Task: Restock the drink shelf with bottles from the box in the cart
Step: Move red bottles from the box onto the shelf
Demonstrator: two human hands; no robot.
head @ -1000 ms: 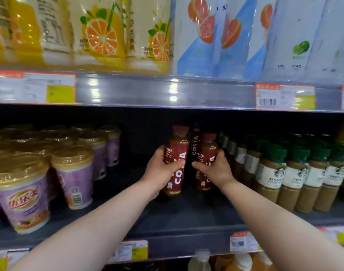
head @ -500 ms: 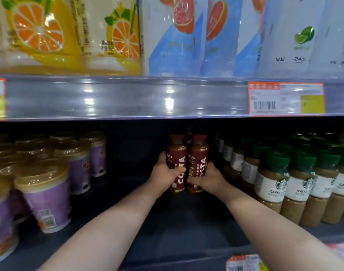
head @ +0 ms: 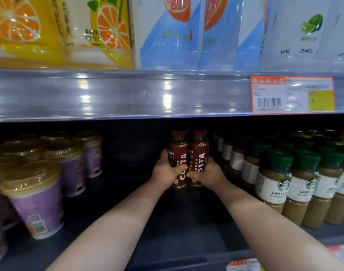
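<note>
Since earlier frame, we see left Costa bottle and right Costa bottle pushed farther back on shelf, upright, touching. Left hand grips left one, right hand grips right one. Purple cups left, green-capped bottles right.

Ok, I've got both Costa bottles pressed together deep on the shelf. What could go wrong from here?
1. The left Costa bottle and right Costa bottle are tall and narrow; releasing the left grip and right grip unevenly could tip one.
2. The right grip sits close to the Starbucks bottles; pulling back wide might knock that row.
3. The upper shelf edge hangs low over the caps, so lifting could bump it.
</note>
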